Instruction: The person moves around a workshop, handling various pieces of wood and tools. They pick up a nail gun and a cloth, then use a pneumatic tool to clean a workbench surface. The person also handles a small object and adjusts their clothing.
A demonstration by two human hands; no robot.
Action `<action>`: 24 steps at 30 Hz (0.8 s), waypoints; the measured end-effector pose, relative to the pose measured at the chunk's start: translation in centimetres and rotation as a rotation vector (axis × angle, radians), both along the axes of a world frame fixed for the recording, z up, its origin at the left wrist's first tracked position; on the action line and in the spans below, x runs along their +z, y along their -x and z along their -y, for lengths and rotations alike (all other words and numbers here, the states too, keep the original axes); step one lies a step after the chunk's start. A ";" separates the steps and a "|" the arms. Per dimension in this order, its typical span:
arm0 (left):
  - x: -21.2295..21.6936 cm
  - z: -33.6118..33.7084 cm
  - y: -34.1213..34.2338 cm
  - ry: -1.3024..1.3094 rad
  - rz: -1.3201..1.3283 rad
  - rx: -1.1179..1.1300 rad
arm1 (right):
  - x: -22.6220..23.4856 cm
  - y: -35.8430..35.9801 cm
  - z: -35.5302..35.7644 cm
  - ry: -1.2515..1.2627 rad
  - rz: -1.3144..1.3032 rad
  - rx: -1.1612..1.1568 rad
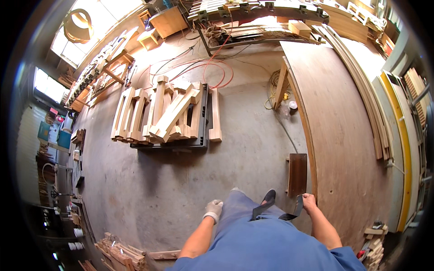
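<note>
My right hand (309, 203) is bare and closed around one end of a black strap (298, 209), beside the edge of the plywood-topped table. The strap loops across in front of my blue shirt (266, 241). My left hand (214, 208) wears a pale glove and hangs by my left thigh. Its fingers are curled in, and no object shows in them. Ahead to the left, several pale wooden frame pieces (181, 110) lie stacked on a black pallet (199, 145). One more wooden piece (215, 122) lies on the floor along its right side.
The long plywood-topped table (348, 122) runs along my right, with long boards (357, 86) at its far side. A dark brown wooden box (297, 174) stands against its left edge. Red hoses (221, 74) and cables cross the floor ahead. Offcuts (120, 253) lie behind left.
</note>
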State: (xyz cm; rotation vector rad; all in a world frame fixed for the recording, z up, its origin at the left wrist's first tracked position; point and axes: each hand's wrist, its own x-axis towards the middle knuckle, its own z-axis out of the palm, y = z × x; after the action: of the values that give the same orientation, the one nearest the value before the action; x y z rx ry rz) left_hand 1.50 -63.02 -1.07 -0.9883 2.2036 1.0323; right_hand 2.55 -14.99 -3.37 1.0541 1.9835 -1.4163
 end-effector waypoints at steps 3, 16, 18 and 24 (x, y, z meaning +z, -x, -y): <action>-1.7 0.2 1.2 -0.033 -0.008 -0.028 | 2.0 4.2 1.0 0.096 -0.013 0.020; -13.9 7.3 12.3 0.047 0.132 -0.646 | 1.6 13.1 4.0 -0.067 0.117 0.129; -14.2 8.1 16.3 0.042 -0.001 -0.578 | 3.0 16.1 5.3 -0.082 0.198 0.102; 2.7 5.8 40.0 0.178 -0.266 -0.761 | -1.6 25.9 6.3 -0.248 -0.126 0.334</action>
State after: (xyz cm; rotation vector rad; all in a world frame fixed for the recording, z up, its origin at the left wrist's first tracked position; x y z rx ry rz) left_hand -38.48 -68.78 1.61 -0.0165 2.5860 0.6323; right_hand -23.32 -21.34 -4.94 0.6980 2.3424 -1.1025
